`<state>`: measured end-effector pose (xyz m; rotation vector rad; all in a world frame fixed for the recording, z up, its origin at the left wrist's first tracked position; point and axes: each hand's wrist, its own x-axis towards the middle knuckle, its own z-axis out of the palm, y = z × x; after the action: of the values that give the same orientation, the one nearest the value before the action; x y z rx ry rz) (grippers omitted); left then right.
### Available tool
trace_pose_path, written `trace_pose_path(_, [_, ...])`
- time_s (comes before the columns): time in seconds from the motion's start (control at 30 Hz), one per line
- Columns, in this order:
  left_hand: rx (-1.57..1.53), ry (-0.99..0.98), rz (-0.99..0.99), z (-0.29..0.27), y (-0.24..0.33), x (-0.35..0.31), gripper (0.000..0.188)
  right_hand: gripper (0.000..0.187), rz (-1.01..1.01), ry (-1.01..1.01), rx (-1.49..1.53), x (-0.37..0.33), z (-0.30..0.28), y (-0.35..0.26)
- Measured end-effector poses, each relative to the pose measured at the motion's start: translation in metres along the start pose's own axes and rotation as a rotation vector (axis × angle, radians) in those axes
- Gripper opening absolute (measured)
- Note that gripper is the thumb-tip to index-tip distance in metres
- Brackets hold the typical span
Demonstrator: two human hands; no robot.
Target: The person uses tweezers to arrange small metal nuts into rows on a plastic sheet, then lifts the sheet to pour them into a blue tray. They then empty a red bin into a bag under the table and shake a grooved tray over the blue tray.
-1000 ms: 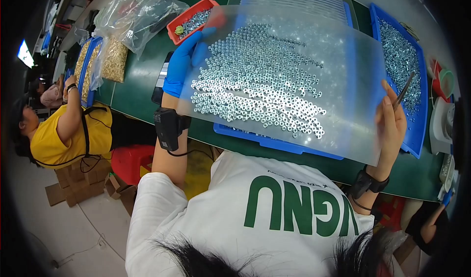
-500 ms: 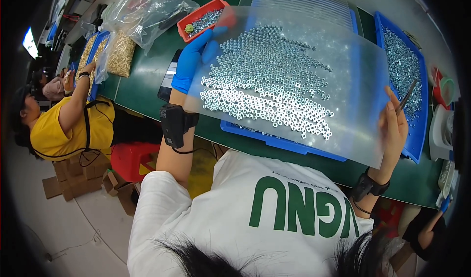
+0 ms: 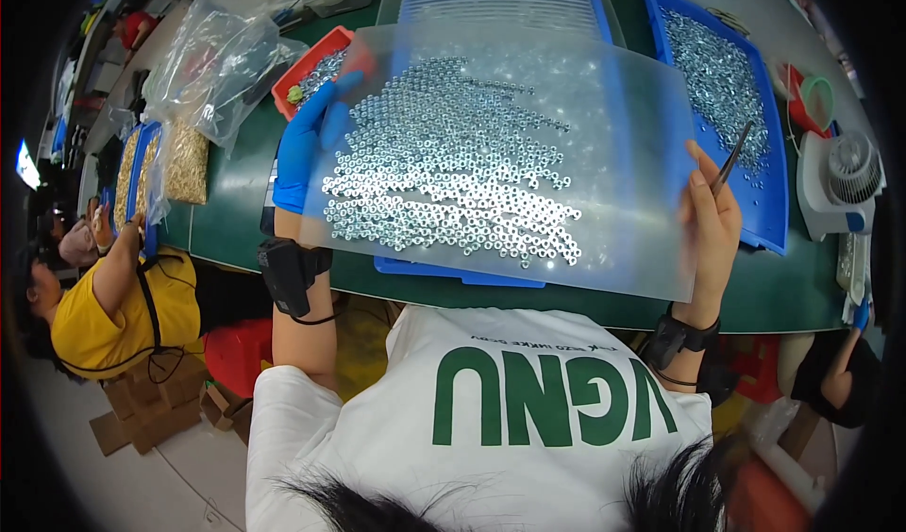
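Observation:
Between my hands is a translucent plastic sheet [image 3: 628,145], held over the green table. Many small shiny metal nuts [image 3: 444,169] are spread across its left and middle part, seen in loose rows. My left hand [image 3: 304,150], in a blue glove, grips the sheet's left edge; its fingertips are partly behind the plastic. My bare right hand [image 3: 714,221] pinches the right edge and also has dark tweezers [image 3: 734,157] between its fingers, pointing up and away. Below the sheet, the front edge of a blue tray [image 3: 453,274] shows.
A ridged translucent panel [image 3: 500,4] lies behind the sheet. At right are a blue tray [image 3: 769,221] of metal parts and a white fan [image 3: 854,169]. Leftward sit a red bin [image 3: 285,101], clear plastic bags [image 3: 212,70] and a co-worker in yellow [image 3: 132,310].
The whole view has shifted, so the table's things appear further left. Both hands keep hold of the sheet, and less of the blue tray's front edge shows beneath it.

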<state>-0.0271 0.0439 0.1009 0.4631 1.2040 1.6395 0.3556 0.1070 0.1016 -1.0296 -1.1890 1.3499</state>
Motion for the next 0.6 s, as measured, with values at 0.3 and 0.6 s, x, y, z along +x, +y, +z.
trace_pose_path(0.3, [0.109,-0.147,-0.035,0.040,-0.010,0.030,0.032,0.037,0.146,0.025,0.371,-0.032,-0.021,-0.012])
trace_pose_path(0.6, [0.523,-0.689,-0.022,0.148,-0.024,0.100,0.037,0.037,0.037,0.291,0.545,-0.043,-0.055,-0.019])
